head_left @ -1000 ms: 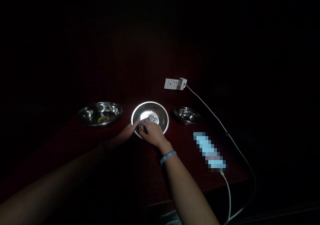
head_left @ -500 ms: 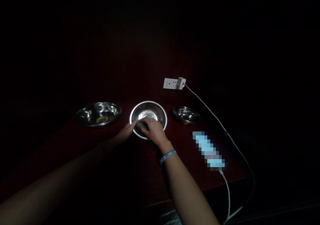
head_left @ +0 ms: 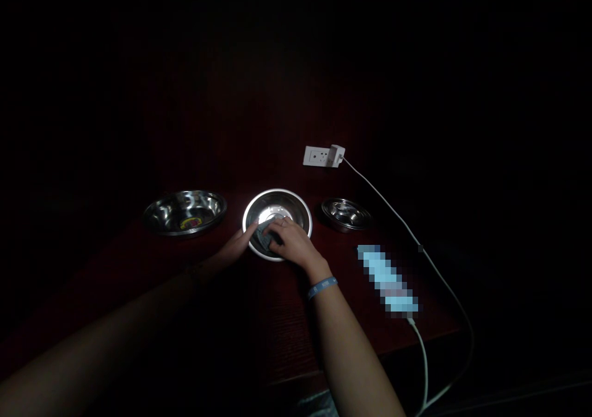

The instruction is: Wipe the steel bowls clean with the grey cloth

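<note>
A shiny metal bowl (head_left: pixel 304 218) with a pale rim stands on the dark red table, between two other metal bowls. My left hand (head_left: pixel 237 245) grips its left rim, the thumb on the inner side and the other fingers hidden beneath. Inside the bowl my right hand (head_left: pixel 292 242) reaches in from the right with bent fingers, closed on a dark grey-green cloth (head_left: pixel 264 239). The cloth lies against the bowl's near left inner wall. A blue wristband (head_left: pixel 322 287) circles my right wrist.
A wide metal bowl (head_left: pixel 160 214) with a yellow and red label is at left. A smaller metal bowl (head_left: pixel 346 222) sits at right. A blurred lit phone (head_left: pixel 387 279) lies nearer, its white cable (head_left: pixel 402 221) running to a charger (head_left: pixel 337 155) in the wall socket (head_left: pixel 315 156).
My right hand has shifted slightly to the right inside the bowl, and more of the cloth shows. The whole view has moved a little; my left hand stays at the rim.
</note>
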`<action>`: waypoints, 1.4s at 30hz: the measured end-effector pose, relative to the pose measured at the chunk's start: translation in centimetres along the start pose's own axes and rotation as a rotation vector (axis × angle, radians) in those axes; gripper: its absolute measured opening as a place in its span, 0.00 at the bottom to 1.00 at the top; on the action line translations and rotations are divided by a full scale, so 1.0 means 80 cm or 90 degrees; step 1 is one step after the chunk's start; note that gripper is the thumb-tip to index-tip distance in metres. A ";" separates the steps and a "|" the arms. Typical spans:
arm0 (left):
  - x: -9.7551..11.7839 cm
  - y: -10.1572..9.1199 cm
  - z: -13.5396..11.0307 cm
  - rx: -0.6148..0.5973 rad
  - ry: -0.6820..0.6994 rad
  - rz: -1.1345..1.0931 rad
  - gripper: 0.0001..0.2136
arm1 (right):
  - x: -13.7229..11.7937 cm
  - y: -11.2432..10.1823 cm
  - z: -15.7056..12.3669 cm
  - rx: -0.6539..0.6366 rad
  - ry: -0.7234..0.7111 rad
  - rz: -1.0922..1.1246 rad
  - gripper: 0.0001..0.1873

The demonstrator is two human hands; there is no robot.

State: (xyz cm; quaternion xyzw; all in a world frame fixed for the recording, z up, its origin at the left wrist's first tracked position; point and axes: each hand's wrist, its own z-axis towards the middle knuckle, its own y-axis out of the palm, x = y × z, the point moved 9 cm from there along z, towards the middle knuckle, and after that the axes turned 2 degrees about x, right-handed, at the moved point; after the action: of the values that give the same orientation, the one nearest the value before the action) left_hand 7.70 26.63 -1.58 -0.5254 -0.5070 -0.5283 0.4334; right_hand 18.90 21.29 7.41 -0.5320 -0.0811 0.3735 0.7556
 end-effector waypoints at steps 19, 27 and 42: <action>0.016 0.001 -0.005 -0.005 0.033 0.002 0.23 | 0.007 0.001 -0.003 -0.025 -0.009 0.122 0.18; 0.002 -0.005 0.005 0.006 -0.003 -0.031 0.22 | 0.004 0.005 0.003 0.006 -0.003 0.053 0.20; 0.009 0.008 0.000 -0.008 0.013 -0.079 0.23 | 0.002 -0.002 0.004 0.107 0.024 -0.080 0.23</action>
State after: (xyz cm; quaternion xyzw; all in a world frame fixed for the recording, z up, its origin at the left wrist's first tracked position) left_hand 8.29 26.60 -0.81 -0.4900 -0.5307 -0.5629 0.4017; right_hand 18.94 21.58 7.61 -0.4676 -0.0689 0.3208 0.8208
